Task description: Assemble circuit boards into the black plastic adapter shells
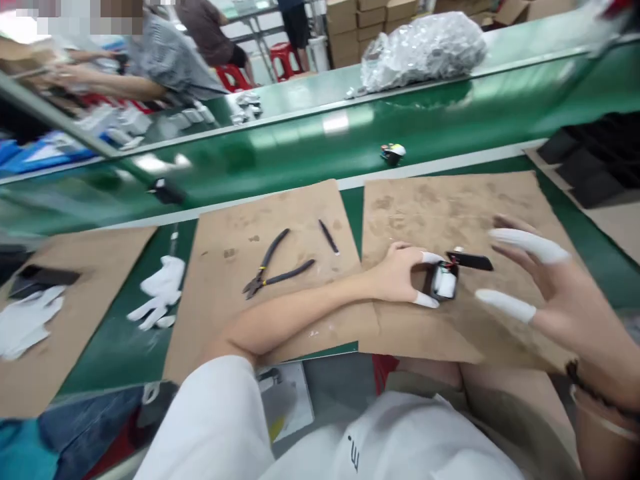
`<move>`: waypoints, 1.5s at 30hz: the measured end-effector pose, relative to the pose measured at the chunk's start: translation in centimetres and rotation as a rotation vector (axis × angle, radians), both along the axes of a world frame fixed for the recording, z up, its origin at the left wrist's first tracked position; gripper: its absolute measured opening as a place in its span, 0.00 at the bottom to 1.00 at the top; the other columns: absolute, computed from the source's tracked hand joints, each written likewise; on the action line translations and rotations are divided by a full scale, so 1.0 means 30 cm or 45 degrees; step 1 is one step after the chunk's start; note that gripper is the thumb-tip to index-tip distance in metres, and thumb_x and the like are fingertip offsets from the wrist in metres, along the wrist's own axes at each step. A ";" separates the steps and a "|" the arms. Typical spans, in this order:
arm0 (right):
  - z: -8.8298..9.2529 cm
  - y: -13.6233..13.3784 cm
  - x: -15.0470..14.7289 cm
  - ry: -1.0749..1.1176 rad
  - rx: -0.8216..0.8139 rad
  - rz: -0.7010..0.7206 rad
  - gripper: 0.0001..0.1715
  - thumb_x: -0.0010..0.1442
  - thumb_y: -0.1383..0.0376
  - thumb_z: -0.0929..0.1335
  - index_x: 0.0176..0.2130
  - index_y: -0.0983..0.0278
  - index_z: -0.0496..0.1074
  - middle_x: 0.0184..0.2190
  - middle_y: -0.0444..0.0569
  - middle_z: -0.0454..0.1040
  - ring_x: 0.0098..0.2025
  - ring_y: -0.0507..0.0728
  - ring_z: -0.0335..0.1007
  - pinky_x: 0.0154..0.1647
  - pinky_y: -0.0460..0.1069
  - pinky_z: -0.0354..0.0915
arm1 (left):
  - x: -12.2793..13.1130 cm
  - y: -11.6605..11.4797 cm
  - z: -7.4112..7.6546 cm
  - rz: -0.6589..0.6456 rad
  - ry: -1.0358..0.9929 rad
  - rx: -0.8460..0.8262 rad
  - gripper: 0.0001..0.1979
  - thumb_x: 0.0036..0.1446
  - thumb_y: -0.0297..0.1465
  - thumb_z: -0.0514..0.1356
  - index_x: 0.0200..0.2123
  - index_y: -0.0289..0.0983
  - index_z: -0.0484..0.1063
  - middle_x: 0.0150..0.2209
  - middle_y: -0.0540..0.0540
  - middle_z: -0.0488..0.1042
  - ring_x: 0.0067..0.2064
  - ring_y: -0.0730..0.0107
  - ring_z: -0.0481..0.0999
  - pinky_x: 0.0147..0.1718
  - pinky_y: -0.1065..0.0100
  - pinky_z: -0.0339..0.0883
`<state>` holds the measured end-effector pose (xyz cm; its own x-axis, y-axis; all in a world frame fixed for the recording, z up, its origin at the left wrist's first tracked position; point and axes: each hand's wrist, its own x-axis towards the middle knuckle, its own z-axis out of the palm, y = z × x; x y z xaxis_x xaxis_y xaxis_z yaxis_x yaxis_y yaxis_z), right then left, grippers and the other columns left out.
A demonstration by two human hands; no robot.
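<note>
My left hand [403, 273], with white finger cots on thumb and forefinger, grips a small black box-shaped device [444, 281] by its left side. A white block sits inside its open top. Thin wires run from it to a flat black cover [471, 260] lying to the upper right. To the right of the device, my right hand [545, 280] hovers with fingers apart and nothing between them; white cots cover its thumb and a finger. Both hands are over the right cardboard sheet [425, 207].
Black-handled cutting pliers [273, 267] and a thin black tool [329, 237] lie on the middle cardboard. A white glove [160, 293] is left of it. Small devices sit on the green conveyor [280, 153]. A co-worker [165, 60] sits across, near a bundle of clear plastic bags [425, 50]. Black trays [600, 157] stand at right.
</note>
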<state>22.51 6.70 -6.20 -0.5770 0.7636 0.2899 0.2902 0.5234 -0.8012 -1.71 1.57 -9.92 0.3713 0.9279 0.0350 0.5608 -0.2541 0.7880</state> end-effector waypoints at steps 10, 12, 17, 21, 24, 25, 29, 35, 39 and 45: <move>0.074 0.027 -0.049 -0.054 -0.334 -0.011 0.14 0.59 0.55 0.75 0.41 0.61 0.83 0.40 0.50 0.86 0.42 0.62 0.83 0.48 0.57 0.79 | -0.007 -0.016 0.009 0.035 -0.056 -0.016 0.31 0.41 0.38 0.76 0.51 0.39 0.78 0.54 0.43 0.81 0.58 0.46 0.75 0.66 0.48 0.58; 0.071 -0.025 -0.057 0.030 -0.239 -0.154 0.15 0.61 0.59 0.73 0.47 0.61 0.82 0.40 0.49 0.85 0.41 0.60 0.83 0.48 0.56 0.80 | 0.004 -0.027 0.006 0.072 -0.051 0.020 0.31 0.41 0.38 0.75 0.51 0.39 0.77 0.52 0.43 0.81 0.56 0.48 0.76 0.69 0.46 0.54; 0.077 -0.063 -0.051 -0.203 0.185 -0.118 0.21 0.64 0.69 0.68 0.55 0.57 0.77 0.42 0.45 0.85 0.39 0.57 0.82 0.42 0.53 0.79 | 0.023 -0.049 0.004 0.114 -0.008 0.111 0.30 0.43 0.39 0.73 0.51 0.39 0.74 0.52 0.43 0.81 0.56 0.49 0.78 0.70 0.44 0.49; 0.058 -0.105 -0.043 -0.318 0.677 -0.067 0.18 0.66 0.72 0.64 0.45 0.57 0.80 0.44 0.49 0.84 0.43 0.59 0.82 0.43 0.53 0.78 | 0.040 -0.065 0.015 0.171 0.076 0.151 0.28 0.44 0.40 0.73 0.50 0.41 0.73 0.48 0.45 0.82 0.53 0.51 0.79 0.70 0.44 0.48; 0.037 -0.168 -0.045 -0.427 0.750 -0.096 0.22 0.62 0.77 0.62 0.45 0.60 0.79 0.50 0.54 0.83 0.49 0.62 0.81 0.47 0.57 0.79 | 0.055 -0.077 0.020 0.236 0.098 0.177 0.27 0.44 0.41 0.73 0.48 0.41 0.73 0.46 0.46 0.82 0.50 0.51 0.80 0.70 0.42 0.48; 0.032 -0.190 -0.049 -0.460 0.710 -0.118 0.22 0.61 0.77 0.61 0.47 0.61 0.78 0.52 0.56 0.82 0.52 0.64 0.81 0.49 0.58 0.79 | 0.059 -0.082 0.021 0.257 0.102 0.190 0.27 0.45 0.41 0.73 0.48 0.41 0.73 0.45 0.45 0.82 0.50 0.50 0.81 0.70 0.41 0.48; 0.011 -0.264 -0.086 -0.428 0.358 -0.186 0.18 0.65 0.67 0.67 0.54 0.62 0.74 0.56 0.57 0.80 0.53 0.66 0.82 0.49 0.58 0.81 | 0.071 -0.104 0.010 0.304 0.161 0.273 0.26 0.47 0.41 0.71 0.50 0.40 0.74 0.44 0.43 0.81 0.48 0.48 0.81 0.69 0.39 0.49; -0.062 -0.277 -0.165 -0.147 0.275 -0.528 0.11 0.66 0.65 0.70 0.48 0.59 0.79 0.51 0.52 0.84 0.43 0.63 0.85 0.40 0.56 0.81 | 0.073 -0.117 -0.006 0.342 0.344 0.329 0.20 0.53 0.38 0.68 0.48 0.41 0.73 0.42 0.44 0.82 0.49 0.50 0.81 0.70 0.41 0.49; -0.065 -0.215 -0.123 -0.062 0.393 -0.536 0.12 0.64 0.66 0.72 0.48 0.55 0.80 0.53 0.50 0.83 0.52 0.66 0.83 0.54 0.59 0.79 | 0.039 -0.075 0.000 0.361 0.309 0.269 0.26 0.56 0.41 0.70 0.55 0.40 0.70 0.51 0.41 0.81 0.55 0.50 0.79 0.71 0.41 0.45; -0.066 -0.164 -0.037 -0.181 0.419 -0.474 0.08 0.65 0.62 0.72 0.44 0.56 0.80 0.45 0.51 0.85 0.45 0.64 0.83 0.46 0.58 0.80 | -0.028 -0.004 -0.014 0.699 0.182 0.176 0.27 0.58 0.36 0.67 0.59 0.43 0.67 0.59 0.40 0.75 0.63 0.48 0.73 0.67 0.45 0.55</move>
